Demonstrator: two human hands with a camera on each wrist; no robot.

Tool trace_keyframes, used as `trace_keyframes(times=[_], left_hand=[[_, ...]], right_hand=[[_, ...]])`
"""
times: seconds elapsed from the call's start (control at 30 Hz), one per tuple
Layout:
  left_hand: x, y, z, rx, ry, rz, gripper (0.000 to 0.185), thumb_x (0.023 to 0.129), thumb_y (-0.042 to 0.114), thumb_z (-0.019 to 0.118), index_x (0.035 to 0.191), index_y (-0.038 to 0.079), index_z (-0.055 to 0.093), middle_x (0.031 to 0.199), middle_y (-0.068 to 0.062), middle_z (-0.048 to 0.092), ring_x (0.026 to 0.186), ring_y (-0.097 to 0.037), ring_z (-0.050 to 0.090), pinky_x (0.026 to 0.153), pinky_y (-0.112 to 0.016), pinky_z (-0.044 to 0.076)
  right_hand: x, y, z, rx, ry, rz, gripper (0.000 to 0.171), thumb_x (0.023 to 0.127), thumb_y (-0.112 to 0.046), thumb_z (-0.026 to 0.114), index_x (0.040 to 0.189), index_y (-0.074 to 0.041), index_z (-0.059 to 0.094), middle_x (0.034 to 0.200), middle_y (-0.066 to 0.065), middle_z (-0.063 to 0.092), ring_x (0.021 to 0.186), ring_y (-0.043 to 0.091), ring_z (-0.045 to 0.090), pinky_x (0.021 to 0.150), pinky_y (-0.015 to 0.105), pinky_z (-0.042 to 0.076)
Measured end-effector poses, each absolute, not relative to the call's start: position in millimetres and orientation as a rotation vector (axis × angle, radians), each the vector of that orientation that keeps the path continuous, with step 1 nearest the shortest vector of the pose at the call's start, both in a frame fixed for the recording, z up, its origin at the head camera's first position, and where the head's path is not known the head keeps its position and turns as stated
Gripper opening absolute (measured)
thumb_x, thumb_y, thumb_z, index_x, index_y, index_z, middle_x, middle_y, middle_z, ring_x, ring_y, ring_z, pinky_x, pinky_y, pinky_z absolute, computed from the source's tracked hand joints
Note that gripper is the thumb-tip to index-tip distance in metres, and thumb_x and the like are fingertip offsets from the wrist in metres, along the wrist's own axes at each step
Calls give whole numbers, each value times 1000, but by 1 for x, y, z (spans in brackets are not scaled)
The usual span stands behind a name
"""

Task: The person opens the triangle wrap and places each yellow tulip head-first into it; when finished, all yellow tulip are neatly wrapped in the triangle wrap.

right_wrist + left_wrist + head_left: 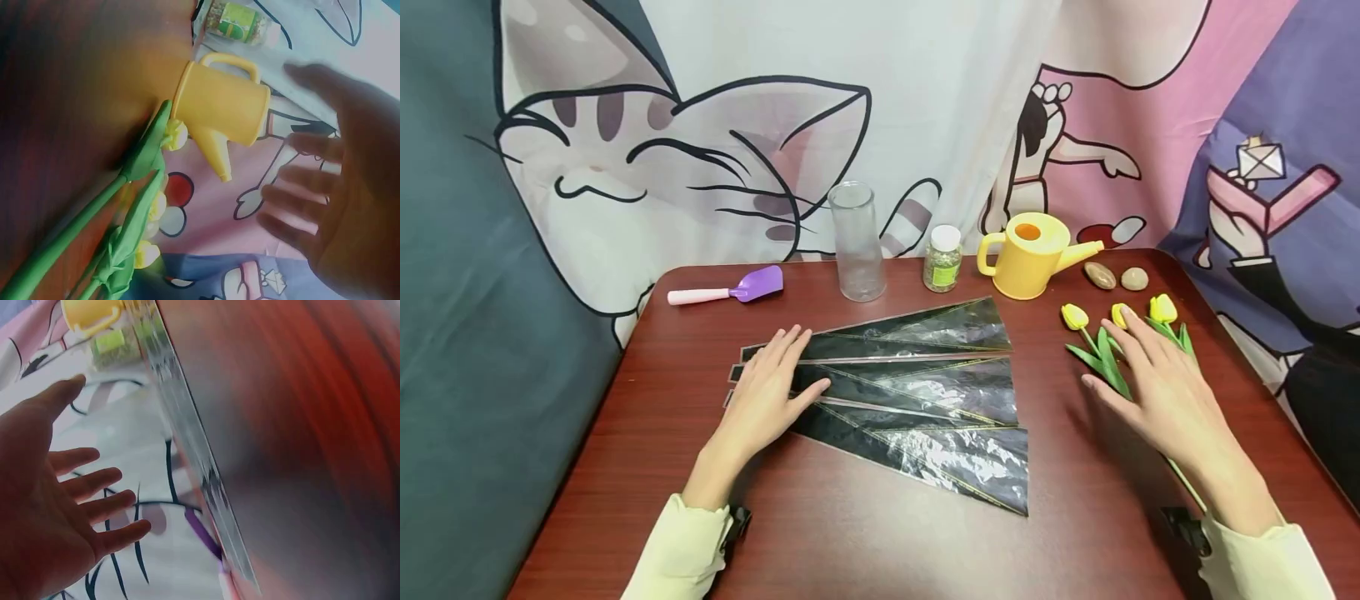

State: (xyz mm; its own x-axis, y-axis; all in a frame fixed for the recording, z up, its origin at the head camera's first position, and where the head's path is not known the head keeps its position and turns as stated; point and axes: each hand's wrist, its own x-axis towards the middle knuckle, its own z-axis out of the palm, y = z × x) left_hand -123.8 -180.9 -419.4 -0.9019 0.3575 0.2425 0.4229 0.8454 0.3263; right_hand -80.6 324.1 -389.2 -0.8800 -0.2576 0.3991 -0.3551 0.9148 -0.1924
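My left hand [762, 396] is held over the narrow ends of three black, glossy tapered plastic sleeves [925, 392], which lie fanned out on the table. Its fingers are spread and hold nothing; the left wrist view shows a gap between them and the sleeves' edge [194, 431]. On the right side, my right hand [1176, 408] hovers above yellow artificial tulips [1075, 317] with green leaves and long stems, covering part of them. The right wrist view shows its fingers straight and apart from the tulips [177, 134], with nothing in them.
Along the back of the dark red wooden table [880, 550] stand a clear glass vase [859, 250], a white-capped jar [943, 260] and a yellow watering can [1026, 262]. A purple toy shovel [758, 284] lies back left. Two smooth stones [1101, 276] lie back right.
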Motion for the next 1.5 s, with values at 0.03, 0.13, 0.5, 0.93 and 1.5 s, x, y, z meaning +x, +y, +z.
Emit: trace_keyframes(times=[0.03, 0.13, 0.5, 0.93, 1.5], left_hand=[[-125, -176, -420, -617, -2834, -580, 75, 90, 50, 66, 148, 9, 41, 150, -15, 40, 139, -36, 33, 105, -61, 29], [-129, -160, -419, -657, -2789, -638, 67, 91, 46, 66, 143, 9, 49, 145, -13, 46, 134, -34, 40, 103, -59, 34], [-148, -106, -417, -705, -2730, -808, 48, 94, 40, 65, 133, 14, 59, 133, -2, 56, 121, -21, 49, 97, -50, 41], [-193, -23, -410, -739, -2647, -1015, 22, 93, 26, 69, 113, 19, 73, 109, 3, 66, 97, -18, 57, 78, -36, 47], [-234, 44, -430, -792, -2915, -847, 19, 87, 25, 76, 105, 21, 78, 103, 3, 64, 103, -18, 56, 87, -37, 47]], right_hand=[[-80, 325, -389, 421, -2706, 380, 77, 77, -31, 81, 142, -6, 48, 153, 15, 35, 136, 41, 34, 109, 59, 22], [-77, 330, -387, 319, -2709, 374, 61, 77, -26, 81, 131, -6, 58, 142, 18, 47, 125, 44, 43, 95, 63, 34], [-69, 350, -388, -12, -2765, 569, 25, 84, -28, 77, 105, -17, 74, 81, 5, 68, 69, 21, 58, 51, 39, 38], [-63, 356, -416, -176, -2821, 612, 20, 82, -35, 79, 91, -17, 78, 74, 6, 71, 79, 41, 64, 58, 52, 43], [-50, 365, -423, -268, -2872, 603, 21, 81, -38, 79, 84, -17, 78, 79, 9, 72, 78, 42, 62, 55, 47, 43]])
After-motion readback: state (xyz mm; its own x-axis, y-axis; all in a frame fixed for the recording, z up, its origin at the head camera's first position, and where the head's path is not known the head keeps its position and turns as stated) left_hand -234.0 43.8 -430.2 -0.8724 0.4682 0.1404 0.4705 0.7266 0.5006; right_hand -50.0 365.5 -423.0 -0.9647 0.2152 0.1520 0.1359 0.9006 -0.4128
